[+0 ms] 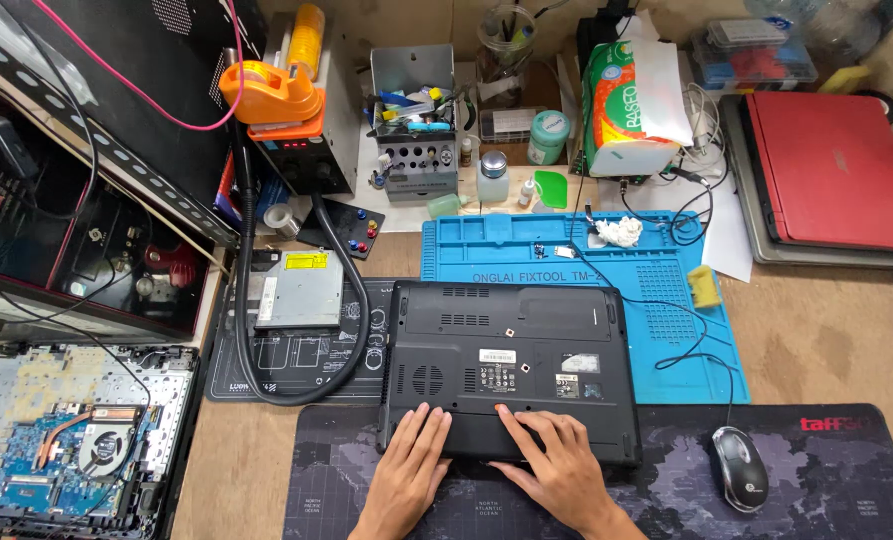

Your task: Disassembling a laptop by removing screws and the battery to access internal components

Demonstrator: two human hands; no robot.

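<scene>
Lying crosswise, underside up: laptop [506,370]

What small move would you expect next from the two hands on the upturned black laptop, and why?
Probably slide the battery panel off toward the body: the left hand and right hand both press flat on the near edge strip of the black laptop, which lies underside up.

A wooden table [826,330] fills the view under bright, even light. A dark desk mat [666,500] printed with a world map covers its near edge, and a blue silicone repair mat [666,300] lies farther back. A black shelf unit [86,200] stands at the left.
</scene>
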